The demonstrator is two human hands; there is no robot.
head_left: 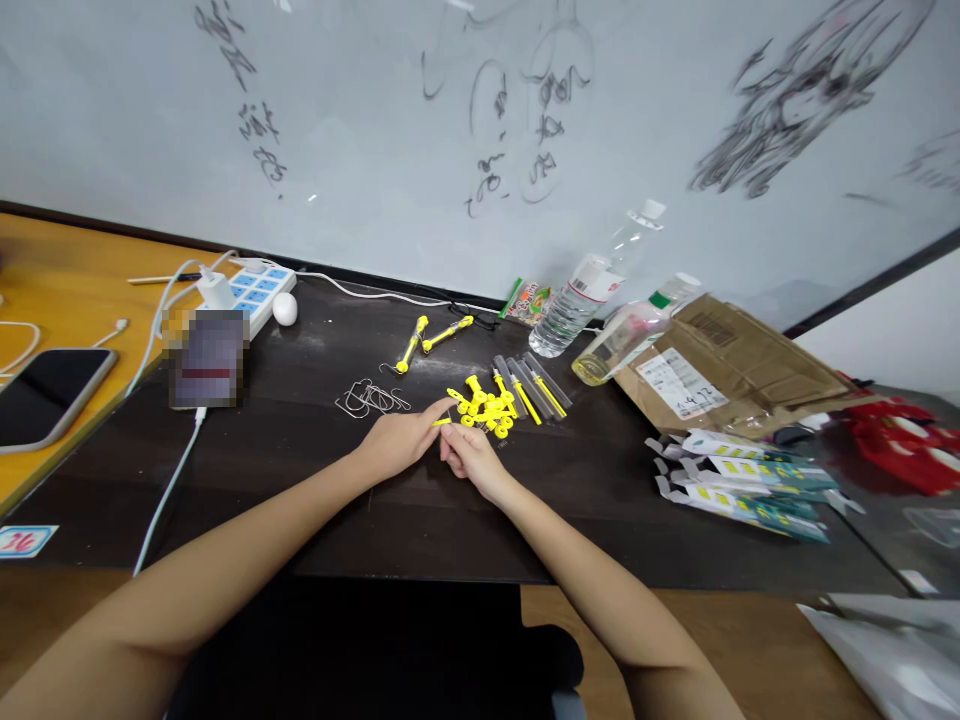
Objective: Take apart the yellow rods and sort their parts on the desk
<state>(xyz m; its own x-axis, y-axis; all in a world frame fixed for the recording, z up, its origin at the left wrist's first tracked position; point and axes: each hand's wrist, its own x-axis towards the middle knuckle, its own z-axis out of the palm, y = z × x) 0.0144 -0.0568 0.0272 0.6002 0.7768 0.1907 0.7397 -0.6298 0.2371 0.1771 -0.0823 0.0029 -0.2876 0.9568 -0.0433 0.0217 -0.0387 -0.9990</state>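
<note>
My left hand (401, 440) and my right hand (469, 458) meet at the middle of the dark table (315, 480). Together they pinch a small yellow plastic piece (442, 421) between their fingertips. Just beyond the fingers lies a pile of several yellow plastic parts (486, 408). Behind the pile are several grey tubes with yellow inserts (532, 388). Two assembled yellow pieces with metal hooks (431, 338) rest farther back. A cluster of bent metal wire hooks (371, 398) lies left of my left hand.
A white power strip (259, 288) with cables and a white egg-shaped object (285, 309) sit at the back left. A phone (49, 393) lies on the orange table. Two plastic bottles (592, 300), a cardboard parcel (731, 365) and teal packets (739, 485) fill the right side.
</note>
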